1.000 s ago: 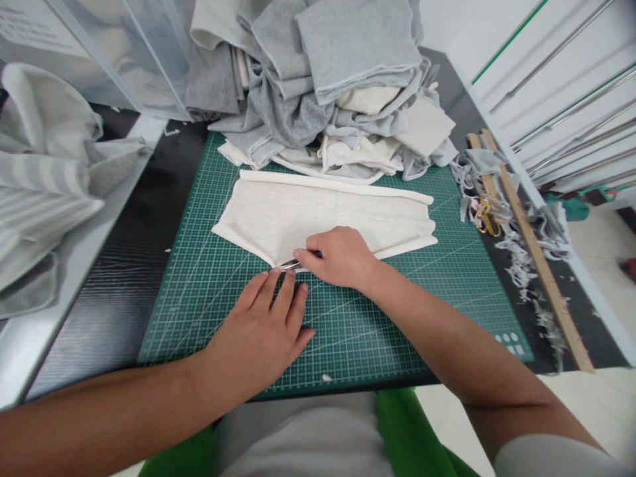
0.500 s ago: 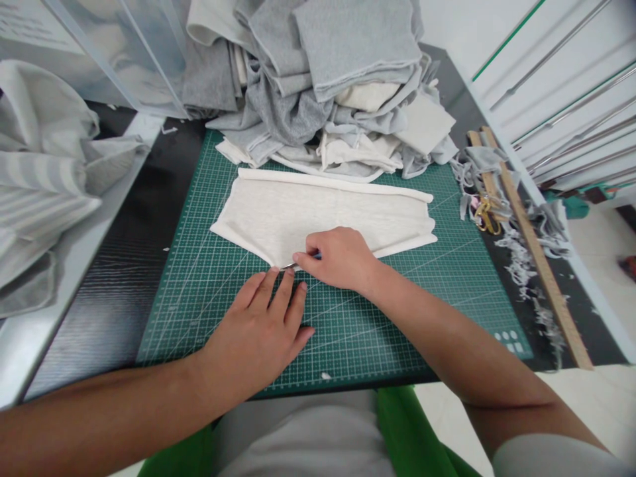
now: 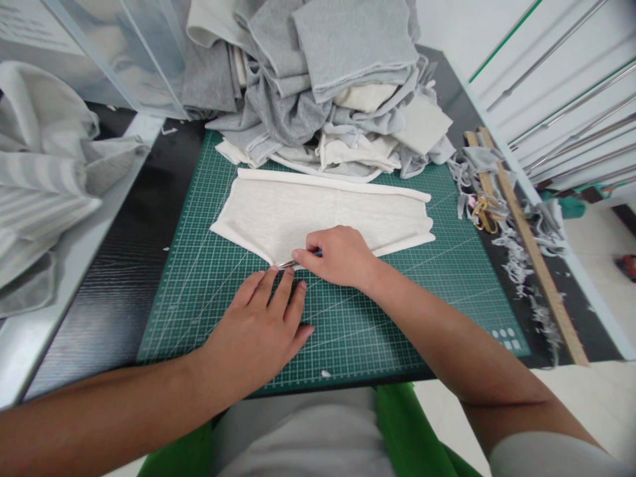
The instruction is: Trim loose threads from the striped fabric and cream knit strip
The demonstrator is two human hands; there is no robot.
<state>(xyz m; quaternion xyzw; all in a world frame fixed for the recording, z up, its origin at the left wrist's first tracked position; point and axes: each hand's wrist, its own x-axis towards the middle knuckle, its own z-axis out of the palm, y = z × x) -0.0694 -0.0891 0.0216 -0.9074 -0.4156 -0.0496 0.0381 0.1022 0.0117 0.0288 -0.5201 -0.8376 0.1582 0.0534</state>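
On the dark table point(image 3: 114, 265) a green cutting mat point(image 3: 397, 311) carries the white fabric piece point(image 3: 298, 212), where the right hand point(image 3: 338, 255) closes its grip on a thin metal tool point(image 3: 287, 264), the left hand point(image 3: 258, 331) flat beside it, below piled grey cloths point(image 3: 322, 79).

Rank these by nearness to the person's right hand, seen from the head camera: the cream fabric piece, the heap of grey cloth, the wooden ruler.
From the right hand:
1. Cream fabric piece, directly under it.
2. Heap of grey cloth, beyond, at the mat's far edge.
3. Wooden ruler, far right.
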